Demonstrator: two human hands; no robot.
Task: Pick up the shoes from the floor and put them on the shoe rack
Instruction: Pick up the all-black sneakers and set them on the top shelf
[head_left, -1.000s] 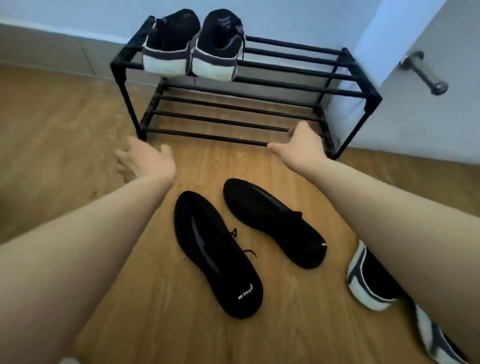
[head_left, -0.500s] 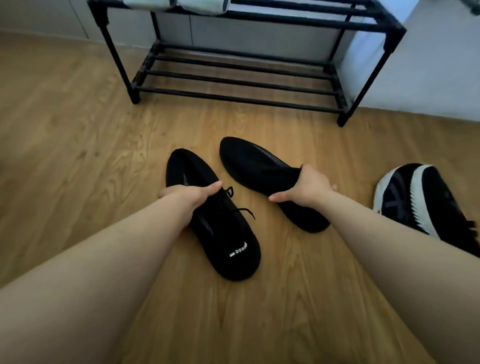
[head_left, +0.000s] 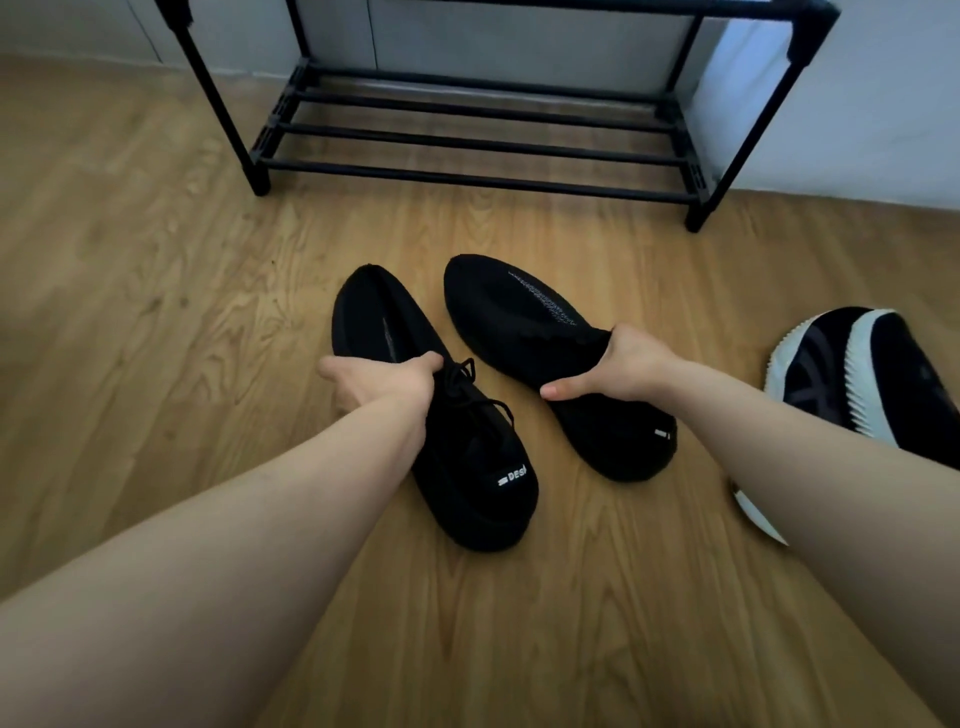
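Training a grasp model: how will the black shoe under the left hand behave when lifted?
Probably soft: the left black shoe looks knitted, so its upper may sag under the left hand. Its loose laces will likely dangle. It seems light.

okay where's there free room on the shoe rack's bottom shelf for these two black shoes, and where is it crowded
The shoe rack's lower shelf is bare from end to end. Floor left of the left shoe is open too. It is crowded on the right: the right shoe lies near black-and-white sneakers. The left hand and right hand each grip a shoe.
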